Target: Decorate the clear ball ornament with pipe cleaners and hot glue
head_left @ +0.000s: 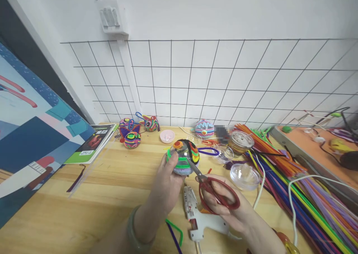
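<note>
My left hand (169, 172) grips a clear plastic ball (183, 157) partly covered with coloured pipe cleaners in green, orange, black and lilac. A purple pipe cleaner loop (209, 151) sticks out to the ball's right. Red-handled scissors (219, 194) are in my right hand (223, 205), their blades pointing up and left at the ball's front. I cannot tell whether the tips touch it. Below the hands a white glue gun (200, 218) lies on the wooden table. Bent green and purple pipe cleaner pieces (176, 233) lie to its left.
Finished decorated balls (132, 139) and a pink dish (167, 136) stand toward the back. Clear half shells (245, 176) and a spool (241, 140) are right of the hands. Bundled pipe cleaners (310, 205) and a white cord (291, 198) fill the right side. A book (91, 144) lies left.
</note>
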Demonstrator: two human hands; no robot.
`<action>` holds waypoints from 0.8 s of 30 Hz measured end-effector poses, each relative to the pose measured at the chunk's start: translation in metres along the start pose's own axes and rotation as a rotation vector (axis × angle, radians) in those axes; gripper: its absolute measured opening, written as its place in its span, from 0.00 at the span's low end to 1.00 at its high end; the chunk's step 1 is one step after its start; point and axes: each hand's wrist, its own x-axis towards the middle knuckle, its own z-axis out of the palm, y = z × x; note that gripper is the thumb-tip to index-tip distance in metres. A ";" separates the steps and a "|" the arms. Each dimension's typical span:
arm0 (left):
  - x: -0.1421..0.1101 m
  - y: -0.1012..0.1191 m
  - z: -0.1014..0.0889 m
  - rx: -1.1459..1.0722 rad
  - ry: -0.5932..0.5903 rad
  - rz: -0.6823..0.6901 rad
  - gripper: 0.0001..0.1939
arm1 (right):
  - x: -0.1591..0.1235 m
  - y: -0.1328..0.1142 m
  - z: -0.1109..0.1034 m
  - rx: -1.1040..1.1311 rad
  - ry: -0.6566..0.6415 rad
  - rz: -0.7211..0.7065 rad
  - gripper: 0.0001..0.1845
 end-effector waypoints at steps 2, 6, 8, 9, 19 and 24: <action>0.000 0.000 0.001 0.001 0.000 0.004 0.15 | 0.000 -0.001 0.000 0.001 0.010 0.006 0.21; 0.001 0.000 0.001 -0.009 0.008 0.001 0.16 | -0.001 0.000 -0.002 0.029 -0.003 0.025 0.20; 0.001 -0.001 0.001 -0.018 0.010 -0.003 0.15 | -0.001 0.001 -0.004 0.046 -0.006 0.026 0.20; 0.001 -0.001 0.001 -0.022 0.010 -0.003 0.15 | -0.001 0.001 -0.004 0.051 -0.005 0.024 0.20; 0.001 -0.001 0.001 -0.003 0.006 -0.011 0.15 | -0.001 0.001 -0.003 0.076 -0.028 0.023 0.19; 0.001 0.000 0.001 -0.029 0.005 -0.007 0.14 | 0.000 0.001 -0.005 0.078 -0.026 0.022 0.19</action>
